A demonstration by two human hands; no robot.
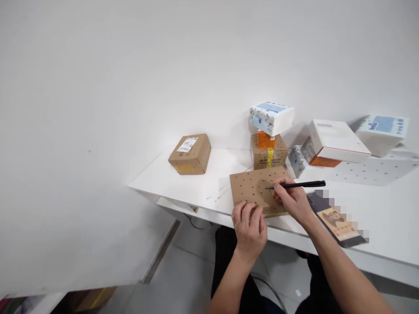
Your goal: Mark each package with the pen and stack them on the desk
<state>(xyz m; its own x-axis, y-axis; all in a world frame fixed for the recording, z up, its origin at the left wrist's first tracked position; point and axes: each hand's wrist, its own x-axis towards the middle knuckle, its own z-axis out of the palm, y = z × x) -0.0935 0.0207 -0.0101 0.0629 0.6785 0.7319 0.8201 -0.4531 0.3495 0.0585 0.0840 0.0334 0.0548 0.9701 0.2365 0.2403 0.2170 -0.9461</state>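
The pen (307,184) is clamped by the fingers of the right hand (294,201), tip over the box (247,185) on the counter (183,187). Bracing is best given by the left hand (250,231), its fingers curled at the near edge, grip unclear.

A white bench (196,187) carries a labelled brown box (190,155) toward its left end and a yellow-taped box (261,158) at the back. A dot-printed box (248,187) sits at the front edge, beside a dark, picture-fronted item (338,222).
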